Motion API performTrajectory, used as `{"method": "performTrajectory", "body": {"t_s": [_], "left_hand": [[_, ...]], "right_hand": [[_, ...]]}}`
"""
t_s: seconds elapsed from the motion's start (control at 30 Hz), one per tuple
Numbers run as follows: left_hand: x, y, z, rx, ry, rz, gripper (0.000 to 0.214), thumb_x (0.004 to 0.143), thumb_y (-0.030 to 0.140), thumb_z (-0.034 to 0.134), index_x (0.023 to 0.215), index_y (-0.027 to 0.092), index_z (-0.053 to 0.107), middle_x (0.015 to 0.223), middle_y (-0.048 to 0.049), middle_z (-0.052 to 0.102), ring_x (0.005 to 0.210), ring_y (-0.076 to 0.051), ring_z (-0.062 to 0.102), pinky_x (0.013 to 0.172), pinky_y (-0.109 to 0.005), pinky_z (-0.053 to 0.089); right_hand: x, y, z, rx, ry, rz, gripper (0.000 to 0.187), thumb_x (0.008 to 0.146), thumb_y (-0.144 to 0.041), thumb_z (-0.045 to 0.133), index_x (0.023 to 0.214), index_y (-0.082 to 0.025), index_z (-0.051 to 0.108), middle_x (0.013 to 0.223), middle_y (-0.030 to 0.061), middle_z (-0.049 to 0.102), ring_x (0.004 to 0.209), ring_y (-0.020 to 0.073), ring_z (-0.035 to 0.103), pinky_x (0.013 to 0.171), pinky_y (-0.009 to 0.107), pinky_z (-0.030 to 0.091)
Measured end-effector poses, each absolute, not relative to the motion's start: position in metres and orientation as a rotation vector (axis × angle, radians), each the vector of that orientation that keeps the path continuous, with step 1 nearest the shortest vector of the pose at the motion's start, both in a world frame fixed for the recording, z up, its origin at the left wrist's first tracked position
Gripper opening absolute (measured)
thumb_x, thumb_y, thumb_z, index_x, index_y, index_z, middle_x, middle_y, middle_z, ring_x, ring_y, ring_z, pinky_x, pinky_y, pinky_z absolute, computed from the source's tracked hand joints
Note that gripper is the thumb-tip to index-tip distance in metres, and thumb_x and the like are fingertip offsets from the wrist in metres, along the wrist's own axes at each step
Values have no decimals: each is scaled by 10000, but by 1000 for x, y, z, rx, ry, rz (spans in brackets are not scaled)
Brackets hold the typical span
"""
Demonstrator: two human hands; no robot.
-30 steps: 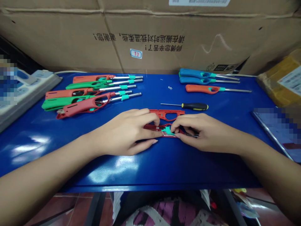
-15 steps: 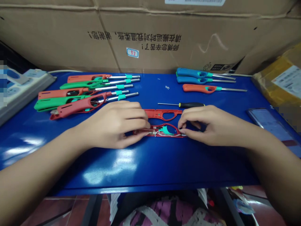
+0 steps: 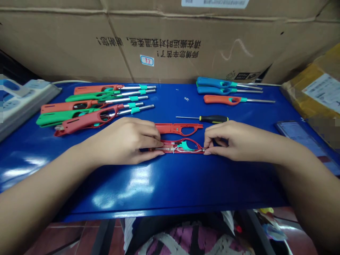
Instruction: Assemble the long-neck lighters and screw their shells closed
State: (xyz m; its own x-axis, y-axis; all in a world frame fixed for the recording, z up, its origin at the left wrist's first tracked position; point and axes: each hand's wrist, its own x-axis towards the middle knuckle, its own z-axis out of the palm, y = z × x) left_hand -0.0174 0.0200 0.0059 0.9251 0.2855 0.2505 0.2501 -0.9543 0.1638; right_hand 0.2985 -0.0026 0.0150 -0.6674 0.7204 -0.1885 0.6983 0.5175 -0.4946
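Observation:
Just in front of me lies an opened red lighter half-shell [image 3: 183, 150] with a turquoise trigger [image 3: 186, 145], white wire and a clear fuel tank inside. My left hand [image 3: 130, 141] is closed around its left end, thumb in front and fingers behind. At the other end, my right hand [image 3: 223, 141] pinches thumb and forefinger together by the wire's tip; what sits between them is too small to make out. Behind it rests the matching red half-shell [image 3: 164, 129], its left end partly hidden by my left fingers.
Several long-necked lighters [image 3: 90, 118] lie at the left, with blue lighters [image 3: 215, 90] and an orange lighter [image 3: 217, 100] at the back right. A screwdriver [image 3: 212, 119] lies behind my right hand. A phone [image 3: 292, 132], power strip [image 3: 21, 101] and cardboard box [image 3: 159, 32] border the blue table.
My right fingertips have closed together at the shell's right end, and the dark spot between them no longer shows. The whole view has shifted slightly; the left hand keeps its hold.

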Motion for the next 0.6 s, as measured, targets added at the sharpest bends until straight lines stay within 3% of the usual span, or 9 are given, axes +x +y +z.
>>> {"method": "performTrajectory", "body": {"t_s": [0.13, 0.27, 0.4, 0.6], "left_hand": [[-20, 19, 10, 3022, 432, 455, 223, 1000, 324, 604, 1037, 180, 770, 940, -69, 776, 847, -200, 717, 734, -317, 551], [-26, 20, 20, 3081, 499, 494, 296, 971, 389, 642, 1132, 163, 745, 961, -77, 778, 833, -208, 715, 713, -320, 545], [-29, 22, 22, 3098, 498, 357, 237, 992, 356, 611, 1050, 184, 763, 960, -70, 767, 848, -208, 704, 714, -323, 532], [-29, 25, 15, 3029, 498, 288, 224, 1008, 309, 587, 973, 212, 786, 929, -63, 745, 852, -195, 690, 702, -311, 527]], "right_hand": [[303, -1, 16, -1312, -2683, 857, 72, 876, -290, 659, 837, -245, 701, 852, -13, 728, 693, 128, 594, 612, 262, 369], [305, 1, 19, -1345, -2717, 837, 189, 900, -414, 653, 848, -237, 691, 795, -10, 680, 639, 121, 555, 581, 257, 370], [303, 3, 21, -1291, -2692, 933, 289, 916, -492, 636, 845, -215, 683, 749, -11, 630, 599, 109, 512, 543, 248, 366], [301, 4, 15, -1281, -2679, 931, 278, 926, -433, 637, 763, -208, 640, 676, -28, 589, 573, 105, 468, 538, 246, 343]]}}
